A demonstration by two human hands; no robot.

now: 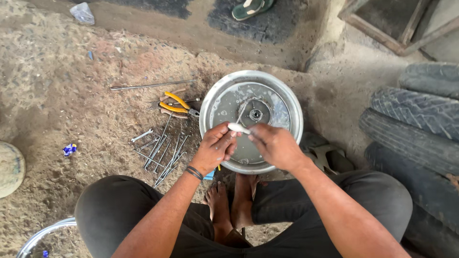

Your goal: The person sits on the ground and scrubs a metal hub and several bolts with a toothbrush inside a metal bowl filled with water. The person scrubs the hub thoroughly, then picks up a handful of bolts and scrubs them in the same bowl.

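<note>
Flanking the metal basin — pliers, spanners, stacked tyres.

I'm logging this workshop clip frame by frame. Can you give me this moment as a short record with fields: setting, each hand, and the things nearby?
setting: dirt floor, person squatting barefoot over a metal basin
basin contents: murky water and a small round metal part
left hand: pinches one end of a small white piece
right hand: holds the other end, over the basin
left of basin: yellow-handled pliers, a long metal rod, a loose bunch of spokes and spanners
right side: stacked tyres
</note>
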